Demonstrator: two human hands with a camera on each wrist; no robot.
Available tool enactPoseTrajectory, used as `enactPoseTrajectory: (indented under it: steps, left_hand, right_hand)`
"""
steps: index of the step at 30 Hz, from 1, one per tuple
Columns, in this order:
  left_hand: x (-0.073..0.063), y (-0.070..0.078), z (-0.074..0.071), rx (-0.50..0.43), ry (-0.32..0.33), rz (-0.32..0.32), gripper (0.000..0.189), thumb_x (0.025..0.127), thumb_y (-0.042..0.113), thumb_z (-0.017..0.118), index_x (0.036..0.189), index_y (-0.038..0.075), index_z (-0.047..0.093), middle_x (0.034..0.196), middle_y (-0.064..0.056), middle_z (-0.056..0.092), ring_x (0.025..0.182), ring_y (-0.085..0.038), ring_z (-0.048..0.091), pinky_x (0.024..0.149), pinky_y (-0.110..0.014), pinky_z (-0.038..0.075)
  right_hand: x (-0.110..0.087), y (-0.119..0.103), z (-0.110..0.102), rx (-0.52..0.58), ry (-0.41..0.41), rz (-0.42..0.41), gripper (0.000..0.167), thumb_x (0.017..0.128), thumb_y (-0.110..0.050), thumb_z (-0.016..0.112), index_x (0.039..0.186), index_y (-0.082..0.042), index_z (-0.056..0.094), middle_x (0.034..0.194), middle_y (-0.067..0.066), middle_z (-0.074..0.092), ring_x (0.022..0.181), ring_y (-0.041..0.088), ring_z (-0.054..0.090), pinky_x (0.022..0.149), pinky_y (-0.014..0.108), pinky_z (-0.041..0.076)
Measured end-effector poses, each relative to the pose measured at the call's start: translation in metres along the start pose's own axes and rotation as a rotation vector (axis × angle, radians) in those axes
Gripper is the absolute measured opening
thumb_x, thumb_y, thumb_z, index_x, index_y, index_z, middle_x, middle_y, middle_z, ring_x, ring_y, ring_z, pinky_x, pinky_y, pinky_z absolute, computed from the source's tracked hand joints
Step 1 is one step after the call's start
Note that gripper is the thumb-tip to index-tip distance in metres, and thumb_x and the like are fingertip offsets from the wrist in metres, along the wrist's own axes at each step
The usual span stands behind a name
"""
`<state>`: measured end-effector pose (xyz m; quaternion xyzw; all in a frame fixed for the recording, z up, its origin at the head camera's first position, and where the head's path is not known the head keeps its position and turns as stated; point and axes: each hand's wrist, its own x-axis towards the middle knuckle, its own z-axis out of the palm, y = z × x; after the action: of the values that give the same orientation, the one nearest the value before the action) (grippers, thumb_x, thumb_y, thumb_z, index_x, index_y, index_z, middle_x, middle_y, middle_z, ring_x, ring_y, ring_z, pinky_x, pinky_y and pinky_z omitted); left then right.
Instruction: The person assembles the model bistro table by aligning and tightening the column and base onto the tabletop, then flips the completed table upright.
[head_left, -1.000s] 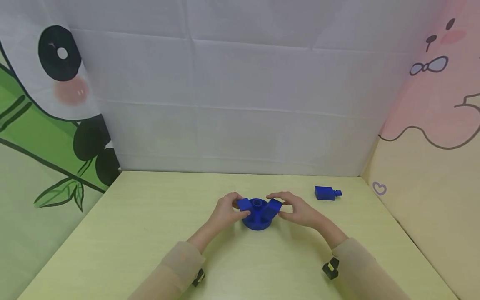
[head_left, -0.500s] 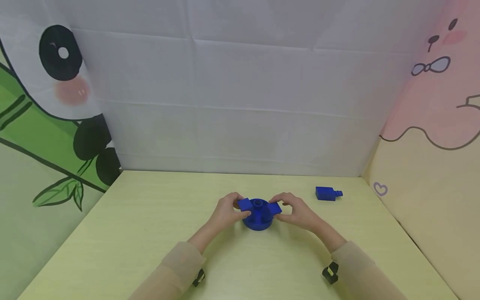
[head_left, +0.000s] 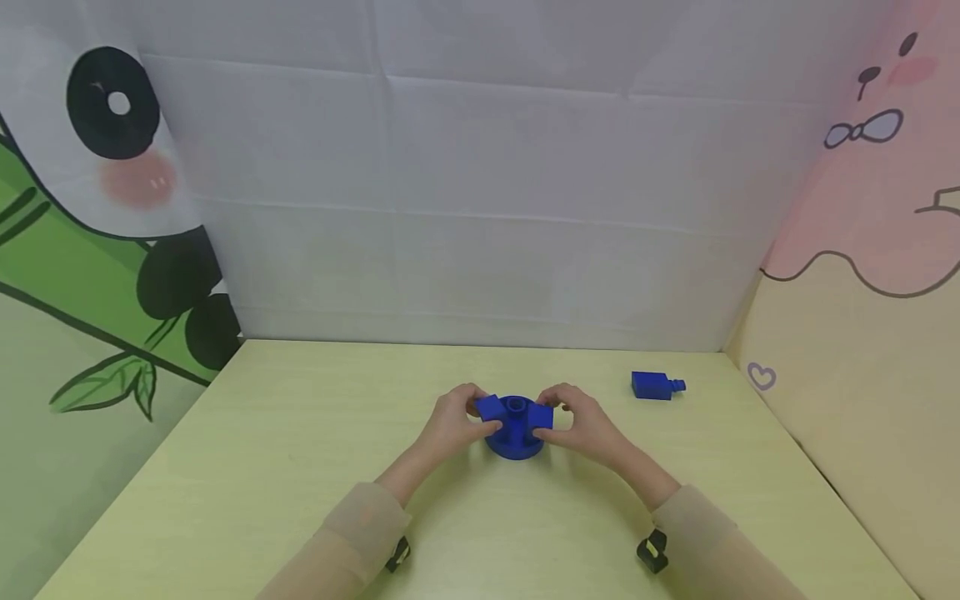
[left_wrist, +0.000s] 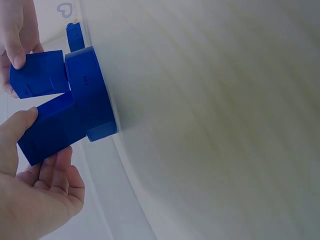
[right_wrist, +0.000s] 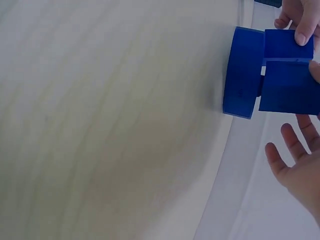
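Observation:
A round blue base (head_left: 514, 451) with a raised ring in its middle rests on the table. My left hand (head_left: 452, 419) pinches a blue block (left_wrist: 52, 129) between thumb and fingers; its end meets the base at the left side. With my right hand (head_left: 585, 423) I hold a second blue block (right_wrist: 290, 87) by thumb and fingers over the base's right side. A dark narrow neck bridges a slim gap between this block and the base (right_wrist: 243, 72) in the right wrist view. Both blocks stand up from the base side by side, leaning slightly outward.
Another blue block with a narrow stepped neck (head_left: 651, 386) lies on its side at the back right of the pale yellow table (head_left: 300, 467). A white cloth wall (head_left: 480, 208) closes the far side, with printed panels left and right.
My right hand has moved left and inward with its block, which has swung from tilted to nearly upright over the base. My left hand and its block have stayed in place.

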<state>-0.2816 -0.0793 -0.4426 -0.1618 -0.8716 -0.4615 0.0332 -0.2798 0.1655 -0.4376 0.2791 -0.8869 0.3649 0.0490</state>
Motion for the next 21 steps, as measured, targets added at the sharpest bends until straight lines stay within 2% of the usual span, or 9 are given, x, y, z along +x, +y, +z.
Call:
enactPoseTrajectory:
  steps: [3,6,12,16,21]
  left_hand:
    - [0.001,-0.001,0.001,0.002,0.001,-0.001,0.032,0.077,0.02,0.079,0.1,0.008,0.062,0.089,-0.001,0.063,0.084,-0.016,0.06,0.073,-0.032,0.05]
    - [0.002,-0.002,0.001,0.004,0.001,-0.004,0.032,0.077,0.02,0.079,0.1,0.008,0.061,0.089,-0.001,0.063,0.084,-0.016,0.06,0.073,-0.032,0.051]
    - [0.001,-0.001,0.0,0.011,-0.001,-0.006,0.032,0.076,0.02,0.079,0.1,0.007,0.062,0.09,-0.002,0.063,0.085,-0.017,0.061,0.073,-0.032,0.051]
    - [0.001,-0.001,0.0,0.018,-0.005,0.006,0.033,0.076,0.021,0.079,0.1,0.007,0.061,0.091,-0.002,0.063,0.085,-0.017,0.06,0.072,-0.032,0.051]
    - [0.002,-0.002,0.0,0.018,-0.003,-0.001,0.033,0.076,0.022,0.079,0.1,0.007,0.062,0.09,-0.001,0.063,0.085,-0.017,0.06,0.073,-0.032,0.051]
  right_hand:
    - [-0.001,-0.004,-0.008,0.044,-0.108,-0.014,0.066,0.078,-0.023,0.078,0.135,-0.02,0.045,0.136,0.003,0.046,0.127,0.029,0.04,0.099,0.052,0.038]
    - [0.001,0.0,-0.015,0.063,-0.203,-0.083,0.074,0.081,-0.016,0.074,0.143,-0.024,0.035,0.148,0.001,0.034,0.136,0.029,0.029,0.101,0.055,0.034]
    - [0.005,0.006,-0.02,0.028,-0.266,-0.214,0.059,0.083,-0.003,0.063,0.138,-0.015,0.045,0.144,0.001,0.042,0.133,0.025,0.036,0.1,0.051,0.038]
    - [0.008,0.004,-0.02,0.009,-0.273,-0.217,0.052,0.084,0.0,0.059,0.134,-0.012,0.051,0.139,0.003,0.048,0.131,0.026,0.04,0.104,0.051,0.035]
    - [0.009,0.002,-0.021,0.016,-0.287,-0.17,0.049,0.086,0.0,0.061,0.133,-0.013,0.052,0.137,0.003,0.05,0.13,0.027,0.041,0.104,0.052,0.034]
